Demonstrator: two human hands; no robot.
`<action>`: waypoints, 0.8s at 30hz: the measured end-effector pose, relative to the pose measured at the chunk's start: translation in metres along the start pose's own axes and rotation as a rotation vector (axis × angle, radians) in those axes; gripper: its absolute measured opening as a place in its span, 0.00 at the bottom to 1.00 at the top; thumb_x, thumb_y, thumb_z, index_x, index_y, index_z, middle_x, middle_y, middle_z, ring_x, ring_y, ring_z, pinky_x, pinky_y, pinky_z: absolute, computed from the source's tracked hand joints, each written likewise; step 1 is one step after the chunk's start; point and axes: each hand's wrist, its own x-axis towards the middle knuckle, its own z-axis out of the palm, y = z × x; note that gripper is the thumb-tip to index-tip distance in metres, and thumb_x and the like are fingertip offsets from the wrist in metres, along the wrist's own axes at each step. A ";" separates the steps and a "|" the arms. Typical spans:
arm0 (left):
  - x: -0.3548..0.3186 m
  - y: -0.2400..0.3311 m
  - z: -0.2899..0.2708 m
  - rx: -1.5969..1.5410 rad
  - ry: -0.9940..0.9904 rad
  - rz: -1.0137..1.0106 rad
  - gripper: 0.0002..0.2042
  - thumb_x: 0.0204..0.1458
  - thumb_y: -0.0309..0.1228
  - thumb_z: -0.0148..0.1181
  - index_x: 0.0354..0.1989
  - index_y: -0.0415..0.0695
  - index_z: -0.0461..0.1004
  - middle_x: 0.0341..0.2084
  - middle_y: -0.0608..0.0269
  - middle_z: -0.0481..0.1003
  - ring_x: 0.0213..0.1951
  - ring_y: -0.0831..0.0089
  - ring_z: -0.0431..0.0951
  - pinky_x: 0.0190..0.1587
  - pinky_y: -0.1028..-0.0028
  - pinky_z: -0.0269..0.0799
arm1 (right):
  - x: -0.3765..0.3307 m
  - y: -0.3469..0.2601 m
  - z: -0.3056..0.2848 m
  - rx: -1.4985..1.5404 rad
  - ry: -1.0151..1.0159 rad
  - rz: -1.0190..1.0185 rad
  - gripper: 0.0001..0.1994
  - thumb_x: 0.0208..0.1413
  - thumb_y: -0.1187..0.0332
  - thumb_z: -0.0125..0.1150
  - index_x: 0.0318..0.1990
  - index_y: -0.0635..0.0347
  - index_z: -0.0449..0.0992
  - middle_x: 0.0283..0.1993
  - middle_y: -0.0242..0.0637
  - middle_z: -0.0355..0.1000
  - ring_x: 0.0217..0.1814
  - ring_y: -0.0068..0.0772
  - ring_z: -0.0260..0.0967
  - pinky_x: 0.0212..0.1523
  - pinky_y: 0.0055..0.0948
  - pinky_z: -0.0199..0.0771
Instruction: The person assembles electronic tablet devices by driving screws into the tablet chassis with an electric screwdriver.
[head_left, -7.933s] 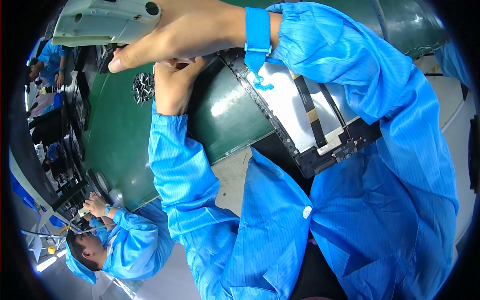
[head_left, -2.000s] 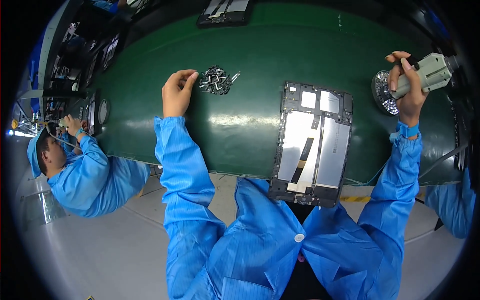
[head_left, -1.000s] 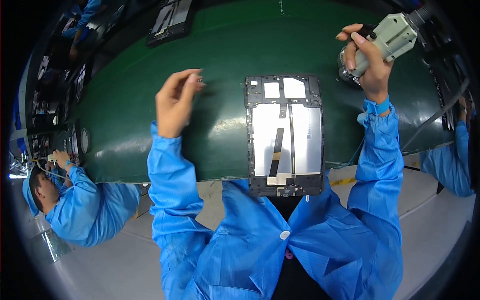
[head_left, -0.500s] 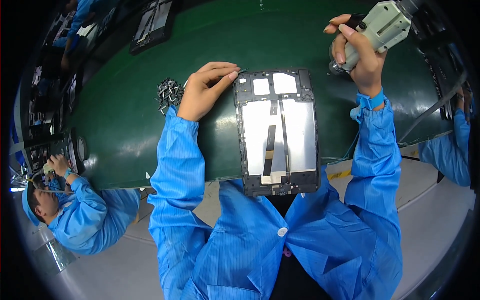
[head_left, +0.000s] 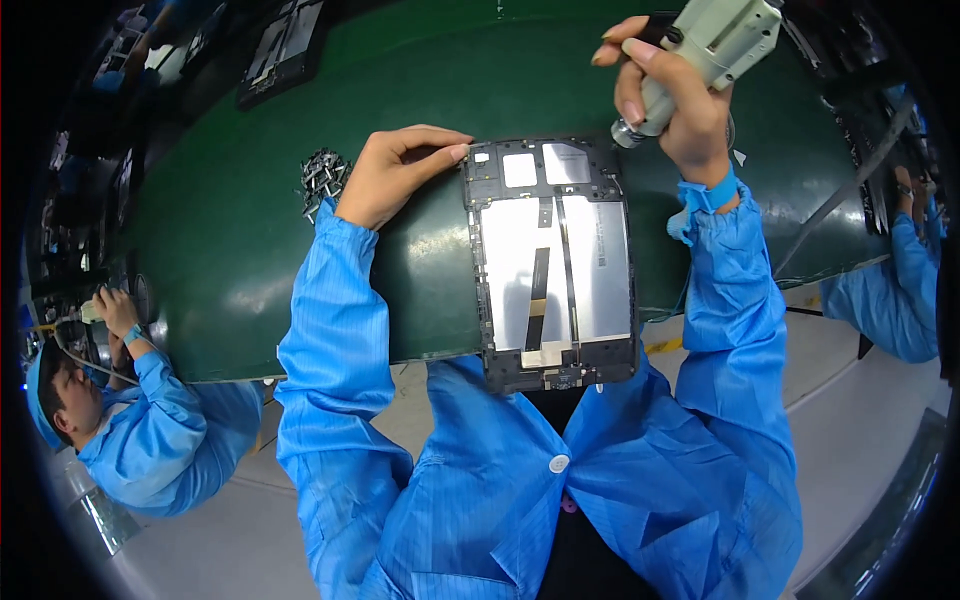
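An opened tablet [head_left: 500, 270] with a black frame and silvery inner plates lies in front of me, its near end reaching past the table's edge. My left hand [head_left: 392, 180] grips its far left corner between thumb and fingers. In my right hand [head_left: 690, 105] is a pale green electric screwdriver [head_left: 715, 40], tilted, with its metal nose just off the tablet's far right corner. The fingers wrap round the tool's body, while the index finger and another stick out. The screwdriver's bit cannot be made out.
A heap of small dark and silvery pieces [head_left: 324, 180] lies left of my left hand. Another opened tablet [head_left: 283, 50] rests far left on the green table [head_left: 420, 70]. A co-worker [head_left: 150, 410] sits at the left; another's blue sleeve [head_left: 880, 295] shows at the right.
My right hand has brought the screwdriver leftward, closer to the tablet's far right corner. My left hand stays at the far left corner. The whole view has shifted slightly.
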 end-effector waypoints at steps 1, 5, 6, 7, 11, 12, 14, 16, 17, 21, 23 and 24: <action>-0.002 0.000 0.000 0.042 0.011 0.041 0.12 0.56 0.30 0.66 0.46 0.38 0.81 0.39 0.58 0.82 0.42 0.74 0.80 0.48 0.76 0.74 | 0.002 -0.001 0.009 0.003 0.002 -0.017 0.15 0.59 0.66 0.52 0.43 0.70 0.77 0.22 0.41 0.73 0.18 0.22 0.66 0.21 0.23 0.68; -0.008 -0.003 0.006 0.129 0.101 0.117 0.11 0.57 0.29 0.65 0.46 0.38 0.81 0.37 0.62 0.81 0.39 0.78 0.78 0.45 0.78 0.74 | 0.004 -0.001 0.025 0.034 -0.035 -0.014 0.15 0.59 0.66 0.52 0.43 0.70 0.77 0.22 0.42 0.73 0.17 0.22 0.66 0.20 0.24 0.68; -0.009 -0.005 0.007 0.126 0.108 0.119 0.11 0.57 0.29 0.65 0.46 0.38 0.81 0.37 0.62 0.81 0.39 0.78 0.78 0.45 0.78 0.74 | 0.003 -0.001 0.027 0.033 -0.042 -0.016 0.15 0.59 0.66 0.52 0.43 0.70 0.77 0.22 0.42 0.73 0.17 0.22 0.66 0.20 0.24 0.68; -0.009 -0.007 0.008 0.100 0.137 0.096 0.11 0.56 0.30 0.65 0.44 0.38 0.82 0.36 0.61 0.81 0.38 0.77 0.79 0.44 0.77 0.75 | 0.003 -0.002 0.028 0.061 -0.031 -0.007 0.15 0.59 0.66 0.52 0.44 0.70 0.77 0.21 0.42 0.72 0.17 0.22 0.65 0.20 0.24 0.67; -0.009 0.007 0.002 -0.061 0.173 0.045 0.11 0.56 0.32 0.66 0.43 0.38 0.82 0.32 0.62 0.82 0.35 0.78 0.79 0.40 0.78 0.75 | 0.001 -0.001 0.023 0.102 0.007 0.013 0.15 0.59 0.66 0.52 0.45 0.70 0.76 0.25 0.44 0.73 0.17 0.22 0.65 0.19 0.24 0.65; -0.008 0.011 0.001 -0.085 0.193 0.036 0.12 0.56 0.33 0.66 0.44 0.38 0.83 0.32 0.62 0.82 0.35 0.79 0.78 0.40 0.78 0.75 | 0.001 -0.001 0.021 0.107 0.024 0.023 0.15 0.59 0.65 0.52 0.45 0.70 0.76 0.27 0.45 0.74 0.17 0.22 0.64 0.19 0.24 0.65; -0.009 0.011 0.004 -0.093 0.161 0.006 0.13 0.56 0.34 0.67 0.44 0.39 0.83 0.33 0.62 0.82 0.35 0.78 0.79 0.40 0.78 0.75 | 0.000 -0.001 0.019 0.086 0.025 0.010 0.16 0.59 0.65 0.52 0.45 0.70 0.76 0.30 0.47 0.75 0.17 0.22 0.64 0.19 0.24 0.65; -0.006 0.007 0.010 -0.027 0.122 0.084 0.12 0.55 0.34 0.67 0.43 0.39 0.83 0.33 0.61 0.82 0.36 0.76 0.79 0.42 0.76 0.74 | -0.001 -0.001 0.017 0.088 0.027 -0.010 0.16 0.59 0.65 0.52 0.45 0.70 0.76 0.31 0.47 0.76 0.17 0.22 0.64 0.19 0.24 0.65; -0.005 0.008 0.010 0.033 0.124 0.082 0.12 0.55 0.33 0.67 0.43 0.40 0.83 0.34 0.60 0.81 0.37 0.74 0.79 0.44 0.76 0.74 | -0.002 -0.002 0.017 0.089 0.029 -0.010 0.16 0.59 0.65 0.52 0.45 0.70 0.76 0.31 0.47 0.76 0.17 0.22 0.64 0.19 0.24 0.65; -0.001 0.003 0.009 0.100 0.116 0.072 0.11 0.55 0.33 0.67 0.43 0.40 0.84 0.36 0.60 0.80 0.40 0.73 0.79 0.46 0.76 0.74 | -0.004 -0.004 0.016 0.077 0.013 -0.010 0.16 0.58 0.65 0.52 0.45 0.69 0.76 0.27 0.44 0.75 0.17 0.22 0.65 0.19 0.24 0.66; 0.000 -0.001 0.010 0.088 0.102 0.102 0.11 0.55 0.33 0.67 0.43 0.41 0.84 0.37 0.59 0.80 0.40 0.72 0.79 0.47 0.76 0.74 | -0.006 -0.004 0.016 0.066 -0.005 -0.026 0.16 0.58 0.65 0.52 0.45 0.69 0.76 0.25 0.43 0.74 0.17 0.22 0.65 0.19 0.24 0.66; 0.001 -0.003 0.010 0.091 0.096 0.104 0.11 0.55 0.33 0.67 0.43 0.41 0.84 0.37 0.59 0.80 0.40 0.72 0.79 0.47 0.76 0.74 | -0.007 -0.004 0.016 0.048 -0.002 -0.041 0.16 0.58 0.64 0.52 0.44 0.70 0.77 0.23 0.41 0.73 0.17 0.23 0.66 0.20 0.24 0.67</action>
